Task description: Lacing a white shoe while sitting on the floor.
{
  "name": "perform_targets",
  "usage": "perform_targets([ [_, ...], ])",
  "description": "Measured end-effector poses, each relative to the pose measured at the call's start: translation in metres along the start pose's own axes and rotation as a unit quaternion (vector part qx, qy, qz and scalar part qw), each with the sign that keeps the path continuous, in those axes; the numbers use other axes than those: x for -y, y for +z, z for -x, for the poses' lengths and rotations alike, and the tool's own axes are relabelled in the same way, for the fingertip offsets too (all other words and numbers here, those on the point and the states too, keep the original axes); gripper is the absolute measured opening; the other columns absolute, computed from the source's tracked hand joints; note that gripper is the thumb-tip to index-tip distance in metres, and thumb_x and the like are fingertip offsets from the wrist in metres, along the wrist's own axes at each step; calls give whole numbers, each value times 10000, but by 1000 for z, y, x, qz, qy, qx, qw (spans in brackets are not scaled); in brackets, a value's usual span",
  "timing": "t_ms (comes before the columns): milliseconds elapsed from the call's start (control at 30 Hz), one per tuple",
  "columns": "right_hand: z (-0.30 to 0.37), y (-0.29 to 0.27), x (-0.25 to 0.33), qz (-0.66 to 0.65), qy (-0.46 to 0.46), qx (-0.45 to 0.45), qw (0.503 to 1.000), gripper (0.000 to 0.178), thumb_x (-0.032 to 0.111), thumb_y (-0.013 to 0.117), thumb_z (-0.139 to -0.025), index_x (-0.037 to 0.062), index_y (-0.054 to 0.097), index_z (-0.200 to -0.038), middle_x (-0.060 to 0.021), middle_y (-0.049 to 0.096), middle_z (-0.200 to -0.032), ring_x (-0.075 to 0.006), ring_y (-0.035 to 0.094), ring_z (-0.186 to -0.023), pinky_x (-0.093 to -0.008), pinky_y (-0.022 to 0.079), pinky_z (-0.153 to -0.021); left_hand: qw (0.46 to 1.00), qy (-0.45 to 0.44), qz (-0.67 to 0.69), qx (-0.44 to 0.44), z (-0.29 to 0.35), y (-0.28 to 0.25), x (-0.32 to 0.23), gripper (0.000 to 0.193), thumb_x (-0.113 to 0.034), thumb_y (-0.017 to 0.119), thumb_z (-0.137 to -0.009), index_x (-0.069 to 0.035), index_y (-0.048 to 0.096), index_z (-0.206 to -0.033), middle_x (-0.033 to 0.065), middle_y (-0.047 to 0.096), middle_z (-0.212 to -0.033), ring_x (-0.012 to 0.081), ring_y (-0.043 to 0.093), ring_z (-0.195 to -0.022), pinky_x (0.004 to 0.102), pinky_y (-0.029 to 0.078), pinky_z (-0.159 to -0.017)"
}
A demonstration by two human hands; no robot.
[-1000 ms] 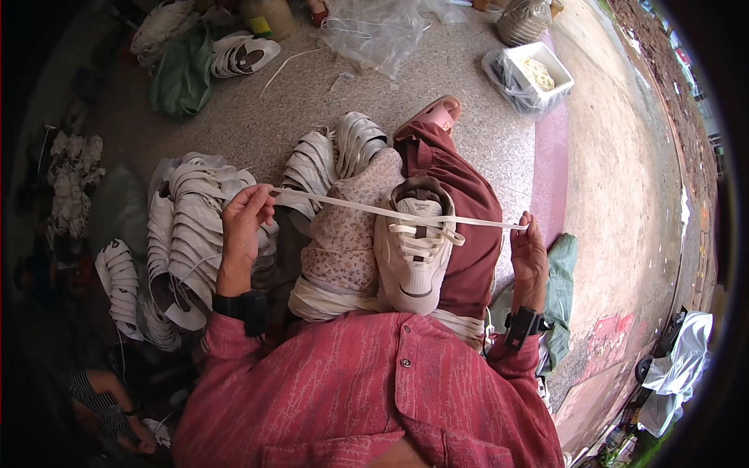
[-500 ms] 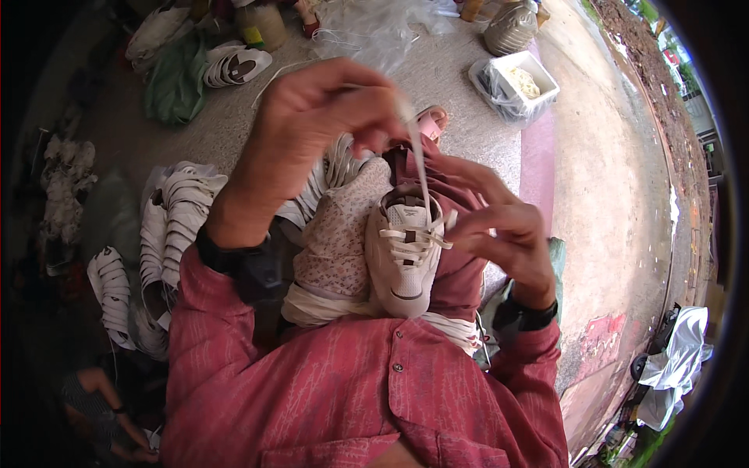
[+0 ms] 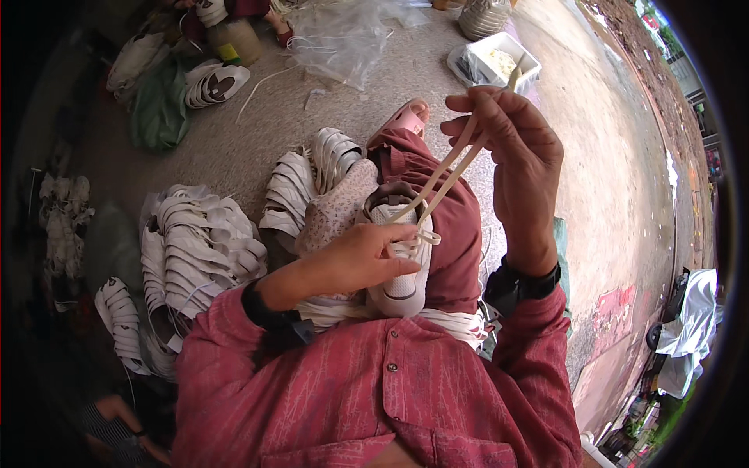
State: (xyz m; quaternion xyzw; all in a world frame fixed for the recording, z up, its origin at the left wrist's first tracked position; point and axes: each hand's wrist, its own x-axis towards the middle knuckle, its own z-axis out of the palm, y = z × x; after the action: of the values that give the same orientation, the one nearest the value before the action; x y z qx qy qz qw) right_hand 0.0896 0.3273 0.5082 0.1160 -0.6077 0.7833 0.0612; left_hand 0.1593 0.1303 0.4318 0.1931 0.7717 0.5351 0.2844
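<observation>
A white sneaker [image 3: 399, 300] rests on my lap, toe toward me, with a loop of lace at its right side. My left hand [image 3: 347, 261] lies across its front, index finger and thumb on either side of the lacing; the other fingers are partly hidden. Raised up and to the right, my right hand [image 3: 519, 140] pinches the cream shoelace [image 3: 449, 175]. Two strands of it run taut from the sneaker's upper eyelets to those fingers, and a tip sticks up beyond them.
Stacked white shoe uppers [image 3: 203, 249] lie at my left, more beside my knee [image 3: 289, 187]. A green bag [image 3: 160, 109] and clear plastic sheeting [image 3: 335, 47] are farther off. A white box [image 3: 499, 58] stands at the far right. Another person's arm shows at lower left.
My left hand has come down from above the sneaker onto its front. My right hand has risen from the sneaker's side and now draws both lace strands up and away to the right.
</observation>
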Motion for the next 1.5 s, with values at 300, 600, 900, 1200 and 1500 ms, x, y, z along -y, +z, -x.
perform_targets([
  [300,12,-10,1,-18,42,-3,999,218,131,519,-977,-26,599,-1105,-165,673,-1037,-219,681,-865,-326,545,-778,972,28,162,167,-26,18,-2,326,-211,602,-942,14,596,-1177,39,637,-897,81,599,-765,210,476,-682],
  [600,57,-136,-74,-133,137,-275,942,323,164,585,-946,-22,546,-1207,-138,618,-1171,-253,617,-1072,-361,506,-919,952,27,299,-54,31,-57,11,301,-280,532,-980,-26,660,-1078,49,656,-866,48,574,-612,171,384,-483],
  [900,110,-181,-138,-260,213,-371,866,296,141,620,-923,14,554,-1182,-94,638,-1119,-196,628,-1021,-350,531,-900,786,-31,529,-320,51,-50,124,330,-334,572,-950,-86,616,-1163,66,630,-1183,112,594,-927,224,448,-654],
  [1200,99,-115,-119,-79,307,-183,931,152,162,640,-917,35,643,-1001,-36,677,-808,-43,500,-526,-170,379,-455,598,45,758,-255,65,-65,164,304,-198,525,-981,-24,548,-1229,-2,535,-750,94,523,-627,239,488,-574],
  [1500,92,-71,-109,108,330,79,934,181,175,583,-955,21,602,-862,46,520,-719,-34,423,-632,-196,339,-550,741,-1,623,-250,70,-55,137,330,-287,476,-1004,-16,563,-1173,-50,384,-601,41,311,-442,196,240,-386],
])
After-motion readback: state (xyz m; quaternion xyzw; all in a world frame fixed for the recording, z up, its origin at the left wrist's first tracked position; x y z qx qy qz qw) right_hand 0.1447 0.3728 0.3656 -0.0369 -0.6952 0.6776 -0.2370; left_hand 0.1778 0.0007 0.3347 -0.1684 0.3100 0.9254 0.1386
